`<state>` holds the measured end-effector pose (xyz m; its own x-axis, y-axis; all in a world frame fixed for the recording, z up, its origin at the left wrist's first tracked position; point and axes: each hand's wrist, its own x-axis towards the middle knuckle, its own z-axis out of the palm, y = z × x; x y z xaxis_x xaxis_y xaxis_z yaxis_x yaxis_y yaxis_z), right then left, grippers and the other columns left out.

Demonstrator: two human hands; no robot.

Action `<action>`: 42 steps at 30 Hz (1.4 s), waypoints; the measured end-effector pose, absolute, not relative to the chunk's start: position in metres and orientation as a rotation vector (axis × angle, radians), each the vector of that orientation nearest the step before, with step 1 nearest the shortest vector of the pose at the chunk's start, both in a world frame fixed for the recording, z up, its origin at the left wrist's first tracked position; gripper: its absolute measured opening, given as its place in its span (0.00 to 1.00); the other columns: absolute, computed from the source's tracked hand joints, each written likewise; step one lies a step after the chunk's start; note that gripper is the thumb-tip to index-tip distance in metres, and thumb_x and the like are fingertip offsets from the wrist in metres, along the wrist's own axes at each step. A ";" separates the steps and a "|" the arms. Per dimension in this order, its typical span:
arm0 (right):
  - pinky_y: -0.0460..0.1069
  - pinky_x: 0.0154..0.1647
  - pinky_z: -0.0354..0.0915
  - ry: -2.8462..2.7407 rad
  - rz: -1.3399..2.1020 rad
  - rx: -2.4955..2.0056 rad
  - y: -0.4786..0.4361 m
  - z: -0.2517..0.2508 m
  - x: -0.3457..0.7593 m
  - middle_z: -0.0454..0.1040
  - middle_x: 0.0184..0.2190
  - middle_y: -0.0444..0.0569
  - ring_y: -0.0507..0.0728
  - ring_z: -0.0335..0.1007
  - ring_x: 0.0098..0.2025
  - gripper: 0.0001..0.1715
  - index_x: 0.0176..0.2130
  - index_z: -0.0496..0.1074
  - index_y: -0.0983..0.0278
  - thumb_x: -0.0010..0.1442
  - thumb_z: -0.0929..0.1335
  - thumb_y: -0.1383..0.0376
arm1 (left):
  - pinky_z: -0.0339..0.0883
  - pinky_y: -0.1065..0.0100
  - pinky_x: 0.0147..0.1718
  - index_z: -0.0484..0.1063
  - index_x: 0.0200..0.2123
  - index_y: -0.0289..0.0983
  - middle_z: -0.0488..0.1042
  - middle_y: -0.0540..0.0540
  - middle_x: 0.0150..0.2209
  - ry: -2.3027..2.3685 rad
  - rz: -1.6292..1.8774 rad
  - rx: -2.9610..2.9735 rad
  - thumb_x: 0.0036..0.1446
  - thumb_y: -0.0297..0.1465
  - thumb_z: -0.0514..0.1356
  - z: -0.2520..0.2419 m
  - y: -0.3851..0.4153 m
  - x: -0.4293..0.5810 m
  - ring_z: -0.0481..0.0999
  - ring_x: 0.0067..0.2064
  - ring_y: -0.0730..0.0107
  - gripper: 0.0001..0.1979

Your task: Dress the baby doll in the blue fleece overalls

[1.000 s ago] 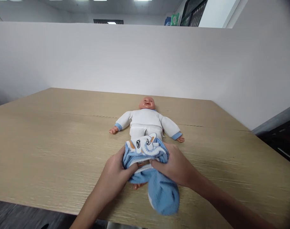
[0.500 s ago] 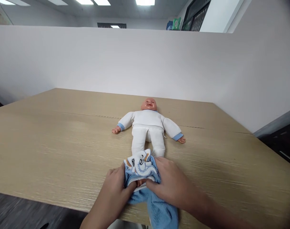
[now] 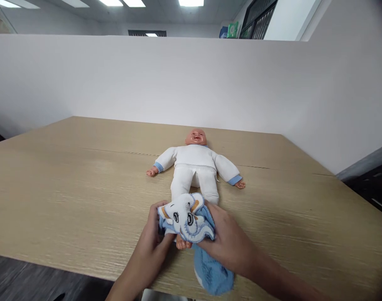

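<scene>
A baby doll (image 3: 195, 156) in a white long-sleeved top and white bottoms with blue cuffs lies on its back, head away from me. Bunched around its lower legs are blue baby pants (image 3: 191, 221) with a white animal face and embroidered eyes. One blue pant leg hangs toward me on the right. My left hand (image 3: 155, 234) grips the left side of the pants, thumb toward me. On the other side my right hand (image 3: 224, 234) is closed on the bunched cloth. The doll's bare toes (image 3: 183, 243) show below the animal face, between my thumbs; its shins are covered.
The doll lies on a wide wood-grain table (image 3: 84, 192) whose front edge runs just below my hands. A white partition wall (image 3: 178, 79) stands behind the table. At the right is a dark cabinet-like object (image 3: 369, 188). Grey floor (image 3: 46, 278) shows at lower left.
The pants' animal face has flattened and spread toward me, and the doll's toes now show out below it. My left hand has shifted slightly up. The hanging blue leg has drawn up a little.
</scene>
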<state>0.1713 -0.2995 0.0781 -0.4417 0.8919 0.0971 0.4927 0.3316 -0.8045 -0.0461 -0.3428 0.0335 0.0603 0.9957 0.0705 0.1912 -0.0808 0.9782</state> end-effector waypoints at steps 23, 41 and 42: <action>0.49 0.50 0.73 -1.374 1.808 -0.889 -0.233 0.037 0.229 0.78 0.46 0.47 0.58 0.77 0.49 0.26 0.52 0.75 0.60 0.59 0.79 0.53 | 0.59 0.47 0.73 0.60 0.73 0.46 0.61 0.38 0.75 1.063 0.831 1.762 0.62 0.43 0.71 0.077 -0.287 -0.095 0.60 0.76 0.46 0.41; 0.45 0.40 0.68 -1.307 1.863 -0.812 -0.232 0.042 0.241 0.75 0.39 0.41 0.53 0.72 0.39 0.31 0.49 0.73 0.59 0.52 0.84 0.54 | 0.67 0.65 0.37 0.82 0.37 0.42 0.78 0.49 0.33 0.639 0.150 2.210 0.56 0.45 0.71 0.149 -0.186 -0.015 0.76 0.36 0.60 0.13; 0.46 0.44 0.69 -1.390 1.863 -0.811 -0.229 0.043 0.245 0.77 0.41 0.43 0.54 0.74 0.42 0.29 0.50 0.74 0.60 0.55 0.83 0.53 | 0.67 0.66 0.35 0.82 0.38 0.42 0.78 0.50 0.33 0.584 0.137 2.136 0.58 0.42 0.70 0.146 -0.183 -0.012 0.76 0.35 0.61 0.11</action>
